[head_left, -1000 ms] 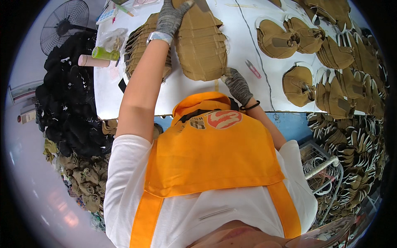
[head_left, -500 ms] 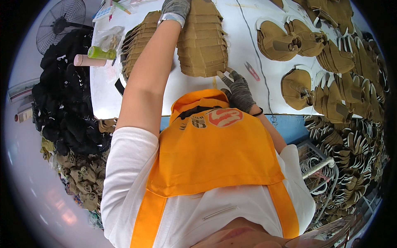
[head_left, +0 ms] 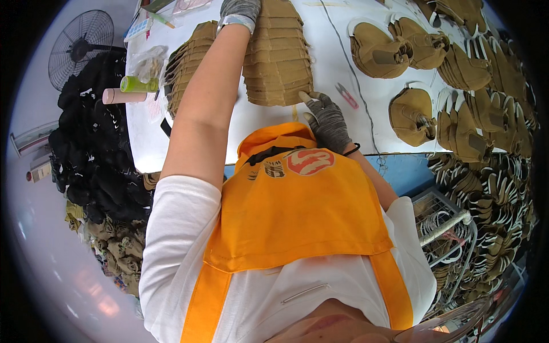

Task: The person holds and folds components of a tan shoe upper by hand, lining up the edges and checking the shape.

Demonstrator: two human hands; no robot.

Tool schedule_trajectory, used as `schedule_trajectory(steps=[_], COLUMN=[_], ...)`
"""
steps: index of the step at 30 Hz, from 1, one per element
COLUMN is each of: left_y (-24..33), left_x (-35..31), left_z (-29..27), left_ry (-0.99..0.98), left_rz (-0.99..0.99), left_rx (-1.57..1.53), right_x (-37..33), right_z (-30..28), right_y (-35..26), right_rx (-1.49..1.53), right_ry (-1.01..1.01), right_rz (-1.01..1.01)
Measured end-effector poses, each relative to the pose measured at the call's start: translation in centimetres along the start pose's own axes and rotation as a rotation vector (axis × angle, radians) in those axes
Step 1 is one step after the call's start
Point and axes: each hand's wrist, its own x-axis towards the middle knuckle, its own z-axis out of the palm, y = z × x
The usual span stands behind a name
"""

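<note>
A long row of overlapping brown fabric pieces (head_left: pixel 277 63) lies on the white table (head_left: pixel 337 74). At its far left side is my left hand (head_left: pixel 240 10) in a grey knitted glove, its fingers cut off by the picture's top edge. My right hand (head_left: pixel 330 121), in a matching glove with bare fingertips, reaches the row's near right corner. One fingertip touches the lowest piece there, and the thumb stands apart from it. Another row of brown pieces (head_left: pixel 189 68) lies to the left, partly hidden behind my left forearm. Pink-handled thread snips (head_left: pixel 347 96) lie right of my right hand.
Brown shoe uppers with white edges (head_left: pixel 410 116) stand in groups along the table's right. A dark cord (head_left: pixel 346 51) crosses the tabletop. At left are a green roll (head_left: pixel 139 84), a pink cylinder (head_left: pixel 124 96), a clear bag (head_left: pixel 151 63), a black pile (head_left: pixel 86 137) and a fan (head_left: pixel 82 47).
My right fingertips have shifted slightly up onto the row's near corner, with the thumb now showing apart. The whole view has tilted a little; my left hand stays at the far left side.
</note>
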Motion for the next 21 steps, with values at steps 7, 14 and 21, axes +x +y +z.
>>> schedule_trajectory(steps=[7,14,21], left_y=[0.7,0.1,0.4], left_x=[-0.4,-0.3,-0.3], left_z=[-0.1,0.3,0.5], left_ry=[-0.029,-0.062,-0.108], left_rz=[-0.014,0.035,-0.017], left_rx=[-0.021,-0.22,-0.224], right_x=[0.3,1.6,2.2], right_z=[-0.4,-1.6,-1.5], right_y=[-0.8,-1.5,-1.3], right_rx=[-0.248,-0.348,-0.344], right_ry=[-0.005,0.16,-0.093], right_rz=[0.037,-0.191,-0.126])
